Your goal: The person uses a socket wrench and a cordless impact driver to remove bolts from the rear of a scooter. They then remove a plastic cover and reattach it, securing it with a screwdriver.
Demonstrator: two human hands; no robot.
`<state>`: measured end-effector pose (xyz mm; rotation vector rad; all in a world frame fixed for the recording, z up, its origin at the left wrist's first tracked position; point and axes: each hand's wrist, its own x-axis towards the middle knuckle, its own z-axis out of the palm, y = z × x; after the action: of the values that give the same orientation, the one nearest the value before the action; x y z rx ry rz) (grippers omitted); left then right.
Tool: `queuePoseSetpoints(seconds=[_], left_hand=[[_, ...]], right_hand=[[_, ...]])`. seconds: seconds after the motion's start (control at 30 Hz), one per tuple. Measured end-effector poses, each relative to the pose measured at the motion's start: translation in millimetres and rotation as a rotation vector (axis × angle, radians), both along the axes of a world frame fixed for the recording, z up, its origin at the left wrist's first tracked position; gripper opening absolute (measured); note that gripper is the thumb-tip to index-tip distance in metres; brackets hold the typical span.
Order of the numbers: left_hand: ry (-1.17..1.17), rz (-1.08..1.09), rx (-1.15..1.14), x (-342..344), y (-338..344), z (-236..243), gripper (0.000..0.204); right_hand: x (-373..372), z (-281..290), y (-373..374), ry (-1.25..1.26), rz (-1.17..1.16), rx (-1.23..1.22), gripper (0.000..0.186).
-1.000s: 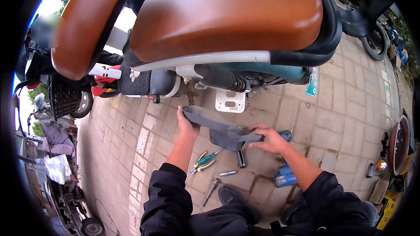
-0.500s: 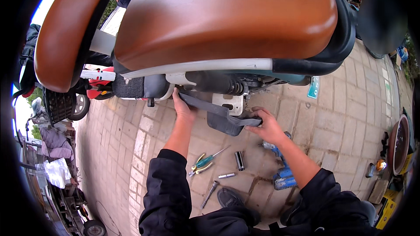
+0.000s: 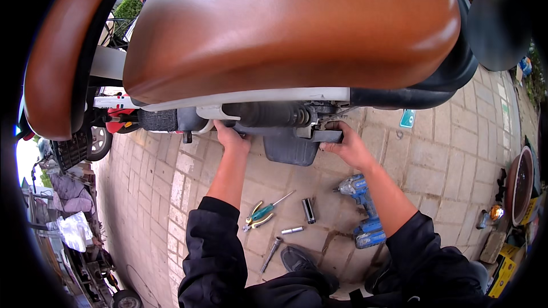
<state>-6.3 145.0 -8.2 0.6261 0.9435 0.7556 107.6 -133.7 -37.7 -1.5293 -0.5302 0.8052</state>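
Observation:
A dark grey plastic guard point(image 3: 291, 147), a long bar with a rounded flap hanging from its middle, lies against the lower side of a scooter below its brown seat point(image 3: 297, 28). My right hand point(image 3: 346, 147) is closed round the guard's right end, thumb in front. At the other end my left hand point(image 3: 231, 138) grips it from below, its fingertips hidden under the scooter's body. Just above the guard runs a dark shock absorber point(image 3: 279, 115) with a coil spring at its right.
On the paving lie a blue cordless drill point(image 3: 365, 211), a green-handled screwdriver point(image 3: 268, 211), pliers point(image 3: 260, 221), a black socket point(image 3: 309, 210), a small silver socket point(image 3: 292, 230) and a metal bar point(image 3: 271, 254). A brown basin point(image 3: 520, 188) stands at the right.
The guard has risen and levelled against the scooter, covering the pale metal bracket that showed before. Both hands moved up with it, and the view shifted slightly.

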Motion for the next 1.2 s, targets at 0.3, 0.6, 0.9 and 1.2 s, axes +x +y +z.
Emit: queuePoseSetpoints(seconds=[0.3, 0.6, 0.9, 1.2], left_hand=[[-0.299, -0.077, -0.061, 6.6, -7.6, 18.6, 0.059], [0.096, 0.364, -0.331, -75.3, 17.4, -106.8, 0.062], [-0.054, 0.159, -0.175, -0.4, 2.9, -51.2, 0.046], [-0.013, 0.344, -0.274, 14.9, 8.0, -44.6, 0.048]], right_hand=[[-36.9, -6.3, 9.0, 0.386, -0.300, 0.331, 0.096], [-32.3, 0.2, 19.4, 0.509, -0.315, 0.415, 0.076], [-29.8, -4.0, 10.3, 0.522, -0.340, 0.412, 0.074], [-22.2, -7.4, 11.4, 0.428, -0.296, 0.319, 0.071]])
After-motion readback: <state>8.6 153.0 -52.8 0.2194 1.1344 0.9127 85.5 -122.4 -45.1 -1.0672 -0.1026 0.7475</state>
